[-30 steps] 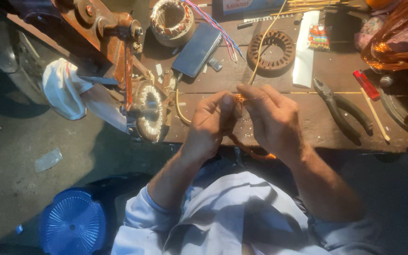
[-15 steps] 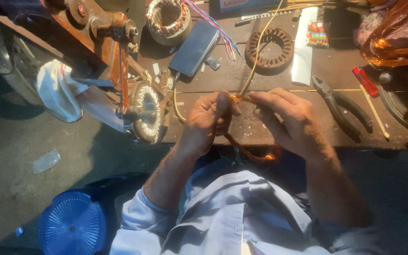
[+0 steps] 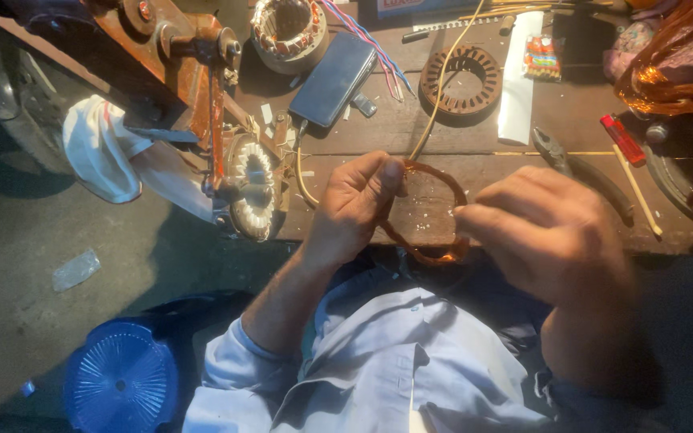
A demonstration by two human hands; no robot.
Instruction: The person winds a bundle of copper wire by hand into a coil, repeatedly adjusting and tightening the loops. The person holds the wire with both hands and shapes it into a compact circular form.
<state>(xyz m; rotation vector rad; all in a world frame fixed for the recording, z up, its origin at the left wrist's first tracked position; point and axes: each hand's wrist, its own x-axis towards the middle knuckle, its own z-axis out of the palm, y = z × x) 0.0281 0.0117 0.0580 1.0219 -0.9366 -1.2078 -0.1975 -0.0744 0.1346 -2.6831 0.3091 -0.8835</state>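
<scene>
My left hand [image 3: 354, 208] pinches the upper left of a loop of copper wire [image 3: 443, 180] over the front edge of a wooden workbench [image 3: 475, 144]. My right hand [image 3: 551, 228] grips the same loop at its right side with its fingertips. The loop hangs between both hands and reaches down to my lap. A thin yellow sleeve [image 3: 443, 80] runs from the loop toward the back of the bench.
A stator on a rusty winding stand [image 3: 254, 188] sits left of my hands, with a white cloth [image 3: 102, 156] beside it. A phone [image 3: 334, 76], two stator cores [image 3: 463, 80], pliers [image 3: 583, 172], a red tool [image 3: 623, 138] and copper coils [image 3: 667, 64] lie on the bench. A blue stool [image 3: 122, 381] stands below left.
My hands have drawn apart, opening the copper wire into a wider loop. The view has come in closer over the bench.
</scene>
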